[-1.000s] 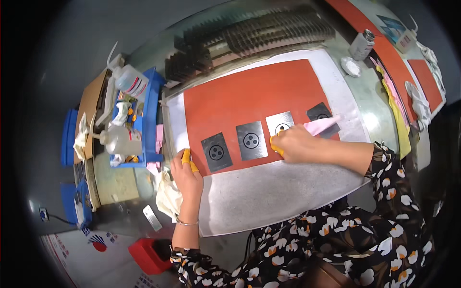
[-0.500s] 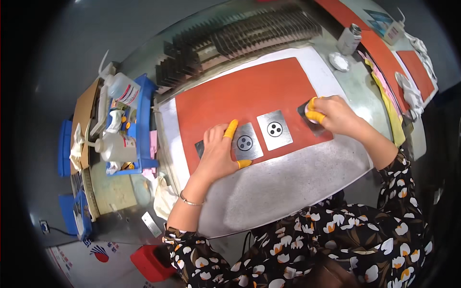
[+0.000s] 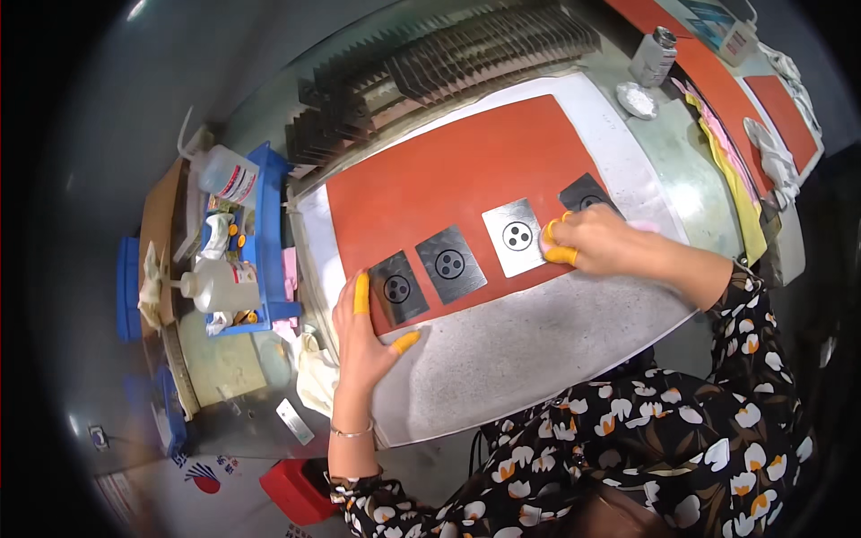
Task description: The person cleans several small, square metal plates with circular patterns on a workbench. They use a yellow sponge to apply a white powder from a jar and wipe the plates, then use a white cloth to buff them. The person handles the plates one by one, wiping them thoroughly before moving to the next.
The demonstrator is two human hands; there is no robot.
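Observation:
Four-cornered metal plates, each with a ring around three dots, lie in a row on an orange-red mat. My left hand is open beside the dark leftmost plate, its index finger along the left edge and its thumb near the lower edge. Yellow finger cots cover fingertips on both hands. My right hand is closed on a pale pink cloth, mostly hidden, at the right edge of the bright plate. Between them lies another plate. Behind my right hand a dark plate is partly covered.
A dark slotted rack stands at the back. On the left, a blue tray holds white squeeze bottles. A bottle, a dish of white material and yellow cloth are at the right.
My left hand has moved left, from the second plate to the leftmost one. My right hand has moved left and nearer, from the far-right plate to the bright plate's edge.

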